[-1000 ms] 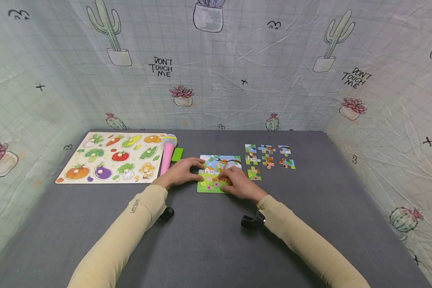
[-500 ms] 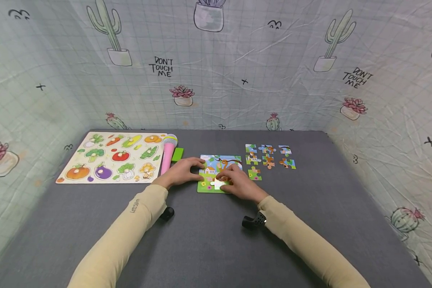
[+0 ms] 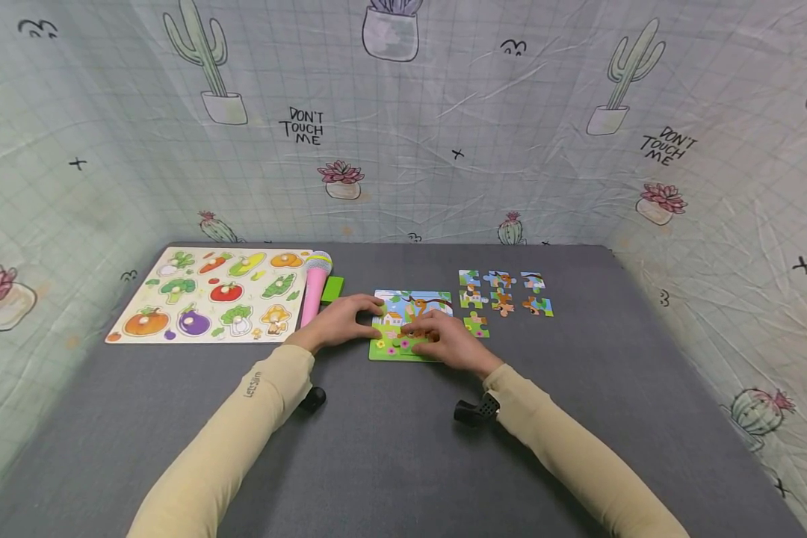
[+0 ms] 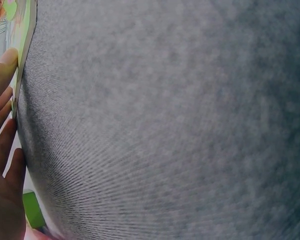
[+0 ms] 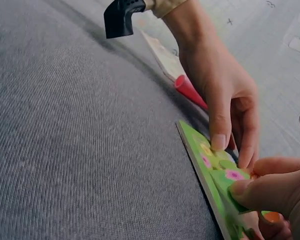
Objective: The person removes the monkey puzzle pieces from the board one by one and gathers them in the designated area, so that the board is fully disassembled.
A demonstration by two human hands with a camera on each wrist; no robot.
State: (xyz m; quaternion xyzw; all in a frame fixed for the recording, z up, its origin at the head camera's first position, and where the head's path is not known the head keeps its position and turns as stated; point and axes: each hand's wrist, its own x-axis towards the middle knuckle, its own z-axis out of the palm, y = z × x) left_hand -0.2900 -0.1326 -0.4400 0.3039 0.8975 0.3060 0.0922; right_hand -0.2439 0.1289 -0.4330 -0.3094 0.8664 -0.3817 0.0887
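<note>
A small jigsaw puzzle board (image 3: 388, 356) with a green border lies flat mid-table, its picture showing a house, a tree branch and flowers. At its left edge rests my left hand (image 3: 339, 320), thumb and fingertips touching the board. My right hand (image 3: 456, 345) is over the board's right part and pinches a green puzzle piece (image 5: 230, 182) with a pink flower. In the right wrist view that piece sits tilted, slightly raised from the board. Part of the picture is hidden by my right hand. The left wrist view catches my left thumb (image 4: 1, 75) on the board's edge.
Several loose puzzle pieces (image 3: 502, 301) lie in rows right of the board. Left stands a pink toy microphone (image 3: 313, 293), next to a green block (image 3: 332, 289) and a vegetable peg board (image 3: 205, 302). Patterned cloth (image 3: 403, 149) walls the table's back and sides.
Half a second ago a white, puzzle-shaped patch showed beside my right fingers; now green print with flowers shows there. My right hand shifted only slightly; the left stayed put.
</note>
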